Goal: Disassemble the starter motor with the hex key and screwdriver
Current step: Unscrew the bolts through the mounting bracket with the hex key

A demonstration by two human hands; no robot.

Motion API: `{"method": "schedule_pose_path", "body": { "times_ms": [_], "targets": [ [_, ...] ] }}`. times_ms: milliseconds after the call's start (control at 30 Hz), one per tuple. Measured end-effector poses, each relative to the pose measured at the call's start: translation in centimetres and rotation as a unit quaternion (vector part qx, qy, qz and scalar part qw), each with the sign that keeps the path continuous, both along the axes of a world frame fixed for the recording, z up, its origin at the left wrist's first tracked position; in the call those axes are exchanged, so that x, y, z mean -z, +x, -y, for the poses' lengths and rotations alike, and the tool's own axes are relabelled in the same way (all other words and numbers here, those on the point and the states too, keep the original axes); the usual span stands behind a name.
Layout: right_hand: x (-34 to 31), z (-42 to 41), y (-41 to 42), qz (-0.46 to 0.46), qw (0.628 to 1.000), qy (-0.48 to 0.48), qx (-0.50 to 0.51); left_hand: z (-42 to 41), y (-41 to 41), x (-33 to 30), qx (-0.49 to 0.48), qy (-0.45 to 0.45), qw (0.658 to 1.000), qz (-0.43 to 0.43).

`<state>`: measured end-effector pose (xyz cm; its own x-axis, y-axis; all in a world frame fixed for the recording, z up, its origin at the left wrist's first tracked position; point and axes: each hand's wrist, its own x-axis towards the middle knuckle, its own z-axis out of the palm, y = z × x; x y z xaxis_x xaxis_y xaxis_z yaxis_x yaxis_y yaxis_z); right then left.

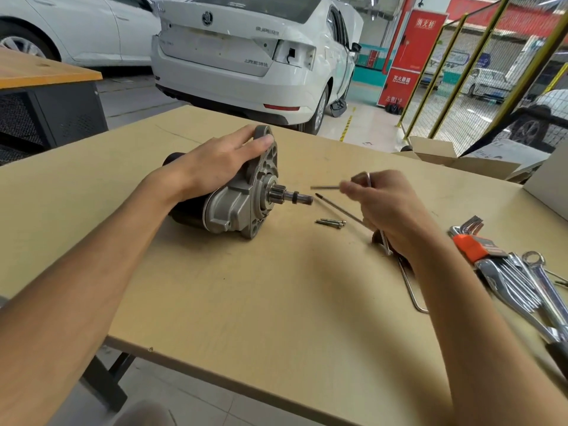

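Observation:
The starter motor [236,207] lies on its side on the tan table [246,302], its pinion shaft pointing right. My left hand [215,164] lies over the housing and grips it, with the fingers draped across the top of the grey flange. My right hand [390,210] is just right of the shaft and pinches an L-shaped hex key [325,187], whose short arm points left toward the motor. A screwdriver [341,210] lies on the table below, its handle hidden under my right hand. Two removed bolts [330,222] lie beside the screwdriver shaft.
Another long hex key [412,287] lies near my right wrist. A hex key set in an orange holder [473,245] and several chrome wrenches [522,287] sit at the table's right edge. Cardboard boxes [445,158] stand at the far right. A white car [252,56] is parked beyond the table.

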<state>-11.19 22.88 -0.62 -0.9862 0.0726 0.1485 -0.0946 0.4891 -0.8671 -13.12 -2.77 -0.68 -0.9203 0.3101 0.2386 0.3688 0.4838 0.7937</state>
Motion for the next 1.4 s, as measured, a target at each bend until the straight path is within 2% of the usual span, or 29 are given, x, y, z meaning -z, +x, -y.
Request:
{"method": "schedule_pose_path", "body": {
  "times_ms": [133,300,367,467,533,767,933,1033,1133,1167,1300,1400],
  "targets": [
    [0.9,-0.1,0.3,0.081,0.980,0.174,-0.053,0.1,0.5,0.1,0.004,0.025,1.000,-0.018],
    [1.2,0.5,0.2,0.075,0.952,0.290,-0.064,0.5,1.0,0.8,-0.028,0.030,0.997,-0.067],
    [1.2,0.5,0.2,0.074,0.948,0.304,-0.049,0.4,1.2,0.8,-0.045,0.028,0.996,-0.073],
    [1.1,0.4,0.3,0.078,0.948,0.305,-0.039,0.2,1.4,0.9,-0.099,-0.032,0.993,-0.060],
    [0.9,0.3,0.4,0.072,0.953,0.294,-0.029,0.0,1.5,0.9,-0.113,-0.042,0.991,-0.054],
    [0.8,0.4,0.5,-0.001,0.979,0.201,0.021,0.1,1.7,0.6,-0.039,0.020,0.998,-0.036],
    [0.9,0.5,0.8,0.016,0.981,0.194,-0.028,0.4,2.0,0.9,0.029,0.058,0.997,-0.041],
    [0.9,1.4,1.4,0.021,0.967,0.233,-0.103,1.2,2.2,1.1,0.034,0.150,0.988,-0.022],
    [0.9,2.1,1.6,0.033,0.946,0.291,-0.140,2.2,2.3,1.4,0.034,0.284,0.958,0.004],
    [1.0,2.2,1.6,0.038,0.938,0.314,-0.142,2.4,2.3,1.4,0.034,0.302,0.953,0.010],
    [1.2,2.5,1.6,0.054,0.924,0.350,-0.144,2.6,2.7,0.9,0.004,0.279,0.960,0.024],
    [1.4,2.4,1.5,0.045,0.923,0.363,-0.119,2.6,2.8,0.6,-0.005,0.316,0.947,0.050]
  ]
}}
